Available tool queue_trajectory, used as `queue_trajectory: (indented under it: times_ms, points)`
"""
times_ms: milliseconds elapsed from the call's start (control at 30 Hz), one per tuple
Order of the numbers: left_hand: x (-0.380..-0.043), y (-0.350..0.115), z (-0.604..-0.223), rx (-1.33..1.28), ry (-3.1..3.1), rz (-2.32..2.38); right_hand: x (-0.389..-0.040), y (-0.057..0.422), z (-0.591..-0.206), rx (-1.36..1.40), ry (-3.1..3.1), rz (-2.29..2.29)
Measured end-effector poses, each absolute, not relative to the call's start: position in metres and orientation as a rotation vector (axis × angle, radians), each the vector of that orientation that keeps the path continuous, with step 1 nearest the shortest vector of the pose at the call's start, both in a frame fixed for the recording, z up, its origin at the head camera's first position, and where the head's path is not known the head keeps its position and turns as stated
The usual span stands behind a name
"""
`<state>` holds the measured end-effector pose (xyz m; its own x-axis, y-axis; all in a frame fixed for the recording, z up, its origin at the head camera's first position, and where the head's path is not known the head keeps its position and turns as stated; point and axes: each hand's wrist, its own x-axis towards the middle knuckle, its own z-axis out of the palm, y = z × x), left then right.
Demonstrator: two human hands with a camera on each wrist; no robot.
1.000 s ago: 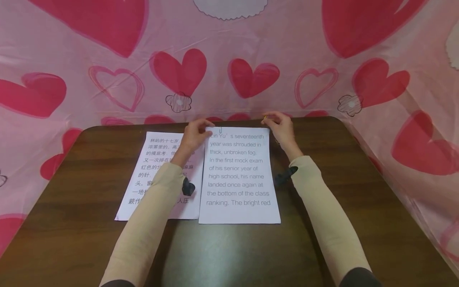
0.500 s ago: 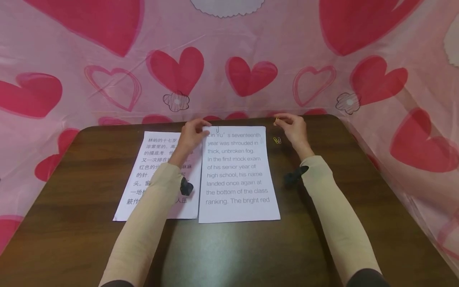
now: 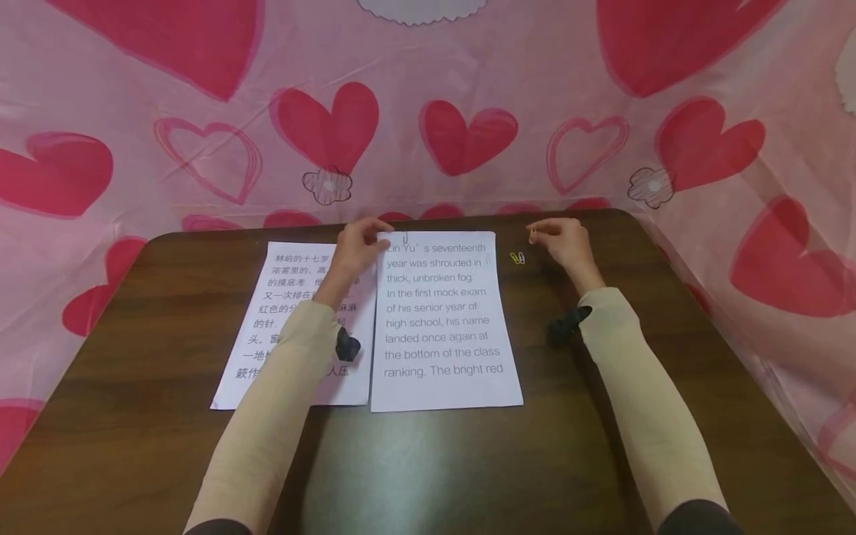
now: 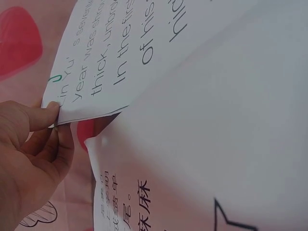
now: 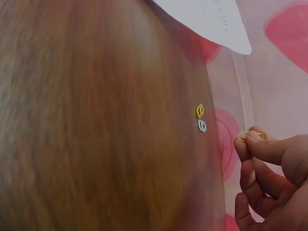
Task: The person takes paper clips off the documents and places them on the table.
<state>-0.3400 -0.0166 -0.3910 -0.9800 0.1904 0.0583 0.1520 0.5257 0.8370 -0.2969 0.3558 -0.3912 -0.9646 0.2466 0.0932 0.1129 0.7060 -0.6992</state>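
My left hand (image 3: 356, 251) pinches the top left corner of the English-text paper (image 3: 441, 327); in the left wrist view the thumb lies on top of the sheets and fingers curl beneath. A green paper clip (image 4: 55, 78) sits on that paper's top edge near the thumb. Off to the right, my right hand (image 3: 567, 241) pinches a yellow paper clip (image 5: 251, 136) between thumb and index finger, raised above the table's far side. Below and left of it, another yellow paper clip (image 3: 514, 258) and a white paper clip (image 3: 521, 258) lie side by side on the wood.
A paper with Chinese text (image 3: 267, 312) lies left of the English one, partly covered by my left forearm. Both are on a dark wooden table (image 3: 428, 475). Behind the far edge hangs a pink cloth (image 3: 401, 67) printed with hearts.
My right hand has moved right, away from the English-text paper's top right corner, still pinching the yellow clip. The two clips on the table have come into sight. My left hand stays at its corner.
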Motion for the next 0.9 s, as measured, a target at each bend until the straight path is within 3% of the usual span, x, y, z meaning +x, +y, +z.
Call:
queue_trajectory:
  times_ms: [900]
  points:
    - [-0.339, -0.012, -0.3887, 0.307, 2.734, 1.454, -0.2912, 0.3611, -0.3952, -0.237, -3.047, 0.901]
